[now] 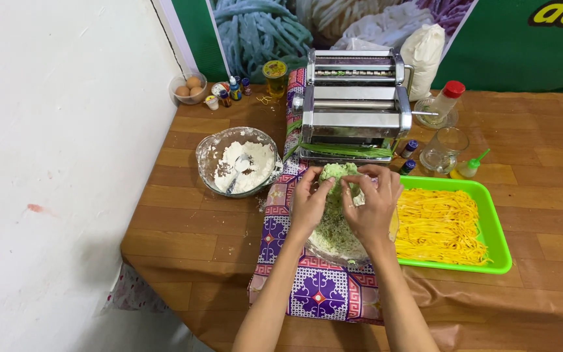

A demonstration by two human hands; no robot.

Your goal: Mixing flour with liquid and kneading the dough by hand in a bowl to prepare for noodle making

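Observation:
Both hands work a heap of green noodles (335, 175) dusted with flour, lying on a plate (333, 251) over a purple patterned cloth (317, 290). My left hand (309, 203) grips the left side of the heap with bent fingers. On the right side, my right hand (373, 205) holds the same noodles. Just behind the heap stands a silver pasta machine (353, 104), with green strands hanging at its base.
A glass bowl of flour with a spoon (237, 163) sits to the left. A green tray of yellow noodles (444, 227) lies to the right. Behind are a bowl of eggs (188, 88), small bottles (229, 91), a jar (275, 75), a glass cup (447, 146) and a red-capped bottle (446, 101). White wall at left.

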